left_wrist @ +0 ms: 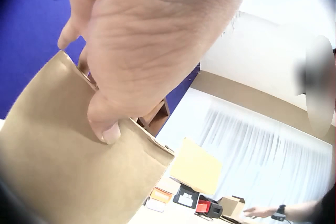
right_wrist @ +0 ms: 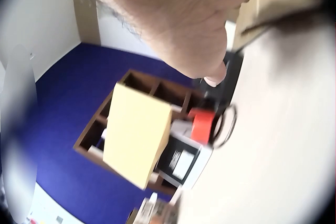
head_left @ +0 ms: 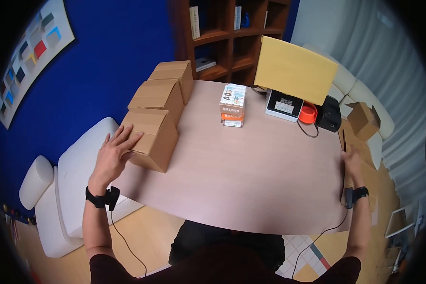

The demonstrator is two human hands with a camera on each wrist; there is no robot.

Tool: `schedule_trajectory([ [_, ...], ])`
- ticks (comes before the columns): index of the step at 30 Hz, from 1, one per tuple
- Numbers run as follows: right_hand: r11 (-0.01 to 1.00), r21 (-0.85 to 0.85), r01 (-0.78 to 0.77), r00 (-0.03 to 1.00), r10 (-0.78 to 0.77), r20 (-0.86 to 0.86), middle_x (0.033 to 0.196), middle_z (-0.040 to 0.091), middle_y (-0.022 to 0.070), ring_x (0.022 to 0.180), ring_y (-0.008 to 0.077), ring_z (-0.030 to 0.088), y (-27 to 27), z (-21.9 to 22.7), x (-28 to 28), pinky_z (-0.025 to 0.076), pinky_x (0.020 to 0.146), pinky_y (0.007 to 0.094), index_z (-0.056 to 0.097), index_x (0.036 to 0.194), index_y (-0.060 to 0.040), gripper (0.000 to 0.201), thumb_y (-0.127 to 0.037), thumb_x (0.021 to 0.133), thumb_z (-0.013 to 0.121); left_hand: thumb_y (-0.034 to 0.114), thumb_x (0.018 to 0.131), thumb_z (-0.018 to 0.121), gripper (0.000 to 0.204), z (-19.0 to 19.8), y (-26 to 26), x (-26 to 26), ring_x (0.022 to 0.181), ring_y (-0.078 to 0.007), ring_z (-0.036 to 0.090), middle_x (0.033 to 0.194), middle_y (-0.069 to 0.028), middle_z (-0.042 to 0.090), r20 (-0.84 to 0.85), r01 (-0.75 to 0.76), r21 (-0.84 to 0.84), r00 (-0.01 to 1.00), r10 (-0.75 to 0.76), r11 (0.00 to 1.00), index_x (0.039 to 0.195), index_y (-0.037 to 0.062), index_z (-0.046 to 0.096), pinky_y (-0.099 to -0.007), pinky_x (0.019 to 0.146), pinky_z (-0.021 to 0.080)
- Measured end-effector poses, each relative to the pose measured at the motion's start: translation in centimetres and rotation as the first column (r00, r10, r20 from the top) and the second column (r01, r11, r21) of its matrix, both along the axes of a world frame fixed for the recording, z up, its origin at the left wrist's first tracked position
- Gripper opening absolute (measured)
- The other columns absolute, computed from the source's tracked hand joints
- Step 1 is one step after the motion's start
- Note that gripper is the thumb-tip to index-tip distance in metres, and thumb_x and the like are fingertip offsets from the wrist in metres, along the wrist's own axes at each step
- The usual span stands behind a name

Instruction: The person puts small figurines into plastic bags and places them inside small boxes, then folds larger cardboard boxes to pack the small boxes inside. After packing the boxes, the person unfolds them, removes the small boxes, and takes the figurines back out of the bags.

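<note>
Three brown cardboard boxes stand in a row along the table's left side. On top of the nearest box my left hand rests with spread fingers. The left wrist view shows the thumb of that hand against the side of the box, its fingers over the top edge. My right hand is at the table's right edge, beside brown cardboard; its fingers look extended in the left wrist view. In the right wrist view, the right hand shows its thumb, with most fingers hidden.
Small stacked boxes marked BRICKS stand at the table's back middle. Behind and right are a yellow panel, a black-and-white device, a red round object and a black device. An opened carton lies beyond the right edge.
</note>
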State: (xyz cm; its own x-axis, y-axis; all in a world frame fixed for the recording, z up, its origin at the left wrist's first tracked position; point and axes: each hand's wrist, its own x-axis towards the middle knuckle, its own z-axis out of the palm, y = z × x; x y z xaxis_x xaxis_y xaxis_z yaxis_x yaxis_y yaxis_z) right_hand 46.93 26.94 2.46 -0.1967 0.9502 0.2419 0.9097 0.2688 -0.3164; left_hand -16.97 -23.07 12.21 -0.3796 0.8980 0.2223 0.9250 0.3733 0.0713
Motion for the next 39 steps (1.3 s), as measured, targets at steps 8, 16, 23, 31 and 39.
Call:
schedule_trajectory([
  [8, 0.854, -0.013, 0.519, 0.835, -0.505, 0.219, 0.131, 0.068, 0.0342, 0.125, 0.0497, 0.065, -4.1, 0.4, 18.9, 0.053, 0.106, 0.0522, 0.058, 0.141, 0.0038, 0.087, -0.064, 0.089, 0.073, -0.01, 0.09, 0.062, 0.069, 1.7, 0.7, 0.4, 0.154, -0.0403, 0.04, 0.164, -0.0164, 0.049, 0.098, -0.008, -0.047, 0.995, 0.013, 0.999, 0.152, 0.0203, 0.061, -0.0619, 0.125, 0.03],
  [16, 0.875, -0.327, 0.358, 0.889, -0.426, -0.166, 0.124, 0.073, 0.0218, 0.107, 0.0305, 0.073, -5.4, -0.6, 22.0, 0.057, 0.095, 0.0405, 0.059, 0.133, 0.0122, 0.072, -0.038, 0.09, 0.087, -0.013, 0.094, 0.05, 0.061, 2.6, 5.1, 7.6, 0.15, -0.0415, 0.046, 0.153, -0.0201, 0.059, -0.182, 0.086, 0.055, 0.981, -0.074, 0.995, 0.147, 0.0126, 0.064, -0.0514, 0.127, 0.034],
  [23, 0.861, -0.164, 0.482, 0.876, -0.47, 0.107, 0.108, 0.078, 0.0248, 0.1, 0.0368, 0.076, -5.2, 0.0, 20.0, 0.058, 0.088, 0.0433, 0.074, 0.113, 0.0068, 0.057, -0.035, 0.078, 0.09, -0.008, 0.091, 0.064, 0.055, 4.0, 11.8, 17.0, 0.136, -0.0422, 0.059, 0.139, -0.0187, 0.068, 0.055, 0.42, 0.179, 0.899, -0.435, 0.89, 0.142, 0.0125, 0.068, -0.0505, 0.118, 0.046],
  [31, 0.913, 0.381, -0.147, 0.86, -0.072, 0.506, 0.078, 0.073, 0.0181, 0.076, 0.0385, 0.072, 2.1, -9.7, 35.1, 0.06, 0.077, 0.0426, 0.074, 0.078, -0.0034, 0.022, -0.025, 0.078, 0.079, 0.004, 0.091, 0.071, 0.052, 2.4, 17.9, 22.3, 0.124, -0.0388, 0.067, 0.131, -0.0165, 0.072, 0.082, 0.693, 0.198, 0.693, -0.716, 0.694, 0.142, 0.0157, 0.066, -0.0478, 0.11, 0.053],
  [39, 0.876, 0.128, 0.466, 0.853, -0.406, -0.326, 0.085, 0.068, 0.0022, 0.081, 0.0151, 0.062, -5.6, 12.8, 24.6, 0.05, 0.069, 0.0353, 0.066, 0.091, 0.001, 0.009, -0.007, 0.088, 0.066, 0.008, 0.095, 0.069, 0.05, 1.9, 22.2, 23.5, 0.121, -0.0361, 0.069, 0.129, -0.0156, 0.073, 0.095, 0.744, 0.311, 0.594, -0.799, 0.591, 0.143, 0.0161, 0.066, -0.0464, 0.109, 0.054],
])
